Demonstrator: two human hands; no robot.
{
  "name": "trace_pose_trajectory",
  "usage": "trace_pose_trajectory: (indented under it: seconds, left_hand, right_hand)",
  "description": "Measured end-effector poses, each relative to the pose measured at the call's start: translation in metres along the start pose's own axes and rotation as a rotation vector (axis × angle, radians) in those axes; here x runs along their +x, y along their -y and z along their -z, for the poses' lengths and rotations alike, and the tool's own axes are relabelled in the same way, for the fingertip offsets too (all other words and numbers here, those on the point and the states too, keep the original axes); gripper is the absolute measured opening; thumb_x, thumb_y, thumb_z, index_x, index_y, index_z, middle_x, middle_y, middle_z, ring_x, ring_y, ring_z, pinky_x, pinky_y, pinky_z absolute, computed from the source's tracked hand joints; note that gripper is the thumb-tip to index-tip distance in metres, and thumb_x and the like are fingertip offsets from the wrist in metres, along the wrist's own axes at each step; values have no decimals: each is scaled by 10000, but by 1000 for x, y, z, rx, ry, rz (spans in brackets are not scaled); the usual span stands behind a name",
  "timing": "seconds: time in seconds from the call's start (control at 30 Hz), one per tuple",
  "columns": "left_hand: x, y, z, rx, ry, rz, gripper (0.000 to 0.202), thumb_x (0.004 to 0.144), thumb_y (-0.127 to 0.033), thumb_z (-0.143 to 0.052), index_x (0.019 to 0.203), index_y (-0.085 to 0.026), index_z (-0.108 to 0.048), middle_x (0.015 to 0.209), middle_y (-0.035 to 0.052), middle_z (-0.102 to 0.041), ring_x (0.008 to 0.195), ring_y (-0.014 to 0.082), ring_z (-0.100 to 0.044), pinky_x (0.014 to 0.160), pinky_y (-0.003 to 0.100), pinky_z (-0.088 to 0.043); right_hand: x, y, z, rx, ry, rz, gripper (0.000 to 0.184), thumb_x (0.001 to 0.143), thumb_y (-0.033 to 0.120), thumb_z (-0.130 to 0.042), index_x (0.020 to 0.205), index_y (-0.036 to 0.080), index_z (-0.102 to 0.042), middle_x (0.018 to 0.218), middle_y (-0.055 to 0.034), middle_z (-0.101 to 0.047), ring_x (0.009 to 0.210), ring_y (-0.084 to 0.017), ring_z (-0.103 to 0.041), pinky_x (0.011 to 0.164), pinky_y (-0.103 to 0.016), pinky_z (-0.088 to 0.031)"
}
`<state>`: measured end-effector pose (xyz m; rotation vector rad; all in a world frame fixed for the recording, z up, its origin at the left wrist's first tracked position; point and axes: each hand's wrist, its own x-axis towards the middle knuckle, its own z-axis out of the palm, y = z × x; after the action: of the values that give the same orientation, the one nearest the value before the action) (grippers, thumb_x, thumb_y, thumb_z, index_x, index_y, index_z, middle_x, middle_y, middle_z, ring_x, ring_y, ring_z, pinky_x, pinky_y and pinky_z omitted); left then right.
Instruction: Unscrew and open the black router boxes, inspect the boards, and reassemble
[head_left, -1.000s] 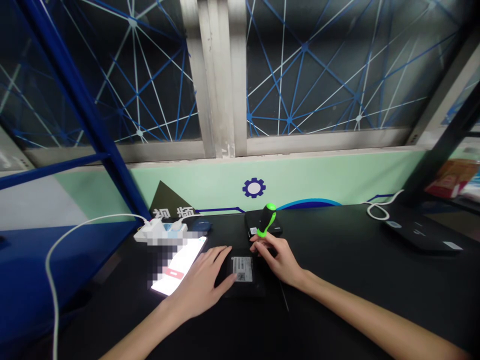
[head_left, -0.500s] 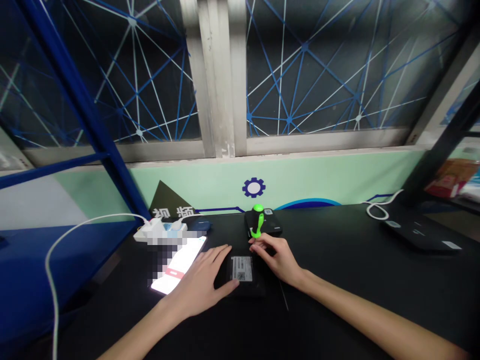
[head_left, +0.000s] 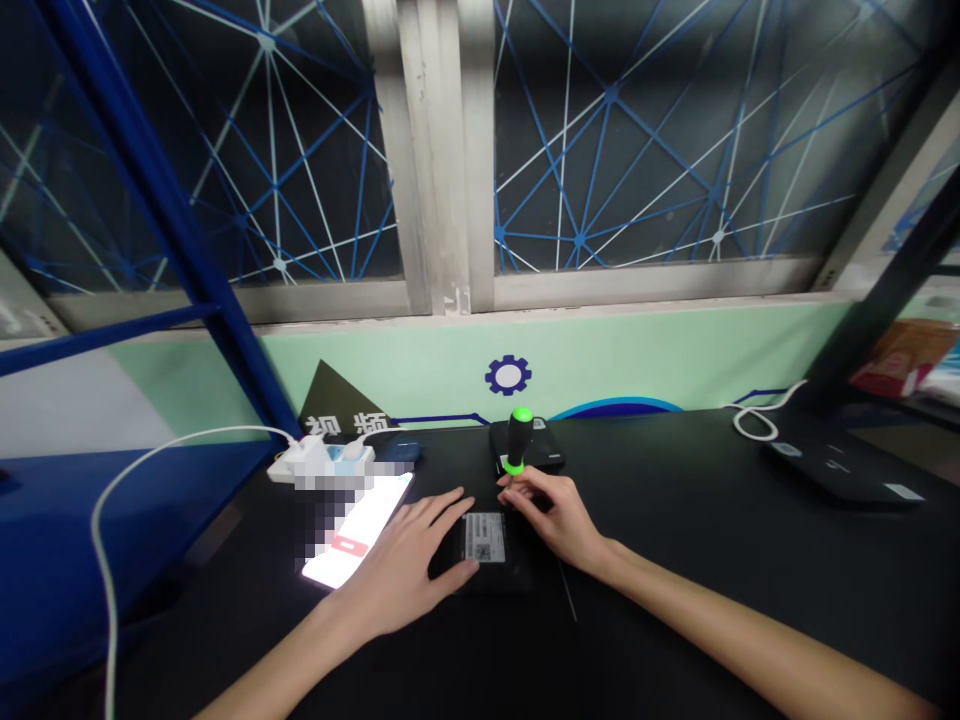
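Note:
My right hand [head_left: 551, 518] pinches the shaft of a screwdriver [head_left: 517, 442] with a black and bright green handle, which stands nearly upright. Its tip is hidden by my fingers, above the far end of a flat black box [head_left: 499, 575]. A white label [head_left: 484, 538] sits on the box's top. My left hand [head_left: 405, 570] lies with fingers spread over the box's left side, holding it down. A lit smartphone [head_left: 356, 530] lies just beyond my left fingers, its screen partly blurred out.
A second black device [head_left: 529, 445] lies behind the screwdriver. A white power strip [head_left: 322, 462] with plugged-in cables and a dark blue mouse [head_left: 405, 452] stand at the back of the black table [head_left: 712, 600]. A black flat device [head_left: 840, 465] and white cable lie at right. A blue frame post [head_left: 217, 300] rises left.
The screwdriver handle has swung from leaning right to nearly upright, turning in my right fingers. My left hand and the black box have barely moved.

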<state>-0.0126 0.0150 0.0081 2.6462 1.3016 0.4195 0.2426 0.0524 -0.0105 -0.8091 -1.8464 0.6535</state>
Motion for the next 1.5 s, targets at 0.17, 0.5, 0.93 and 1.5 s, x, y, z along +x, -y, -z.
trace_pose_trajectory:
  seconds: [0.17,0.5,0.93,1.5]
  left_hand:
    - [0,-3,3,-3,13,10,604,1000,-588,-478,1540,-369,-318,1578,39,-388,1391,313,-434,1113,537,-372]
    - [0,-3,2,-17,19,9,615,1001,-601,-465,1545,-360,-309,1577,53,-386,1389,322,-431,1111,544,-368]
    - [-1,-2,1,-16,11,-3,621,1006,-607,-445,1551,-353,-293,1580,65,-378,1402,331,-411,1116,556,-351]
    - [5,-2,5,59,-170,180,429,978,-552,-484,1262,-244,-578,1139,92,-649,1023,314,-638,833,426,-516]
  right_hand:
    - [1,2,1,4,9,-12,182,976,345,-593,997,186,-679,822,-31,-732,696,-157,-686,703,-266,-567]
    - [-2,1,1,27,37,6,175,1005,298,-545,1084,195,-664,898,-56,-759,814,-184,-734,787,-287,-569]
    - [-3,1,2,-22,-67,15,167,976,331,-596,1012,196,-688,873,-53,-752,740,-185,-706,731,-289,-566]
    - [-3,5,3,-25,-70,21,181,986,351,-572,1001,197,-667,840,-56,-739,729,-190,-705,723,-296,-563]
